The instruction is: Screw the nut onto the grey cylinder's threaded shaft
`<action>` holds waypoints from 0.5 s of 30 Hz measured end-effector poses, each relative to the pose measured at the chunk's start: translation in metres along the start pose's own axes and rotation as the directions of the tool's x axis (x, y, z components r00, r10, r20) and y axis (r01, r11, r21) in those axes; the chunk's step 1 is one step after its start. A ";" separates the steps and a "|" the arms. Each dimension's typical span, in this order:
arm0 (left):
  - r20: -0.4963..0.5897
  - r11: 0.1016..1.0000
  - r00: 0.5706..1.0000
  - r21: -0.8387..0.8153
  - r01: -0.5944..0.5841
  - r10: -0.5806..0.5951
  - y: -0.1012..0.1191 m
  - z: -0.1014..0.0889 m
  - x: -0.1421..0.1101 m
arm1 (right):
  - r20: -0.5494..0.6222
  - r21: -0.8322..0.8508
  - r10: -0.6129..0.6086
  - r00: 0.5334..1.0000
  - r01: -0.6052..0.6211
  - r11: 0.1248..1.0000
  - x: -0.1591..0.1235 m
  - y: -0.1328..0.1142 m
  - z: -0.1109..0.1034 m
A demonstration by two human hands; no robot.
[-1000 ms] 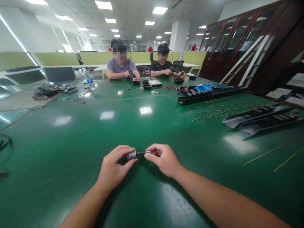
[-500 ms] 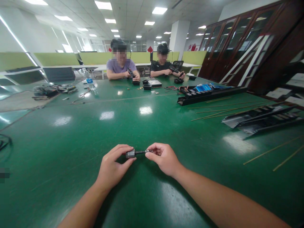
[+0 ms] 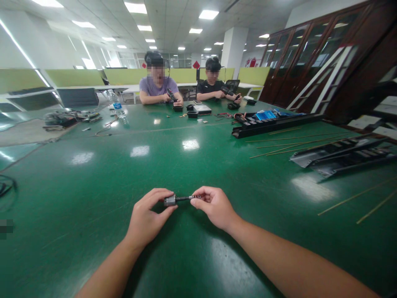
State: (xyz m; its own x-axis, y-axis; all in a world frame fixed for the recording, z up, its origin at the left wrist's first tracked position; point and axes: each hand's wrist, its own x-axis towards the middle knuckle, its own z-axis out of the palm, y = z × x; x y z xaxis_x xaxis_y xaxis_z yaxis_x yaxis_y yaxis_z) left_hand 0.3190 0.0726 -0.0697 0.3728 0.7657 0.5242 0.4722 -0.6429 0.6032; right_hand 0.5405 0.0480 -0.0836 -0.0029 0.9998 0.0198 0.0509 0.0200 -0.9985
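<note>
When held between 2 hands above the green tabletop (image 3: 77,198) | left grip (image 3: 149,215): clamped on metal cylinder (image 3: 169,201) | right grip (image 3: 214,207): clamped on end of thin black rod (image 3: 186,198) projecting from cylinder | well apart, to right: thin wooden sticks (image 3: 350,203), black metal trays (image 3: 341,159)

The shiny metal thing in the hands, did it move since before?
Only a tiny bit: the metal cylinder with a thin black rod sits slightly higher in the view, held by the left hand and right hand. Neither hand let go. The person in the purple shirt stayed seated at the green table.
</note>
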 end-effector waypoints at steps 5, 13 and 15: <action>0.000 1.000 1.000 -0.007 0.009 -0.009 -0.001 0.001 0.000 | -0.011 0.024 0.002 1.000 -0.002 1.000 0.000 0.000 0.000; -0.065 0.995 0.993 0.037 0.097 -0.094 -0.004 -0.002 0.000 | -0.038 0.106 0.019 0.999 -0.015 0.994 0.003 0.001 -0.002; -0.125 0.980 0.976 0.058 0.188 -0.180 -0.004 -0.001 0.000 | -0.044 0.162 0.035 0.998 -0.027 0.986 0.004 0.000 -0.002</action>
State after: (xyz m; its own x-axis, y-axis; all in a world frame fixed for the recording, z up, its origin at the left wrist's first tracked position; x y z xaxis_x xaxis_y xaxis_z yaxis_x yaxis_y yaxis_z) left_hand 0.3166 0.0755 -0.0715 0.1791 0.8601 0.4777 0.5793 -0.4846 0.6554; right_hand 0.5429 0.0525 -0.0839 0.0432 0.9990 -0.0125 -0.1112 -0.0076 -0.9938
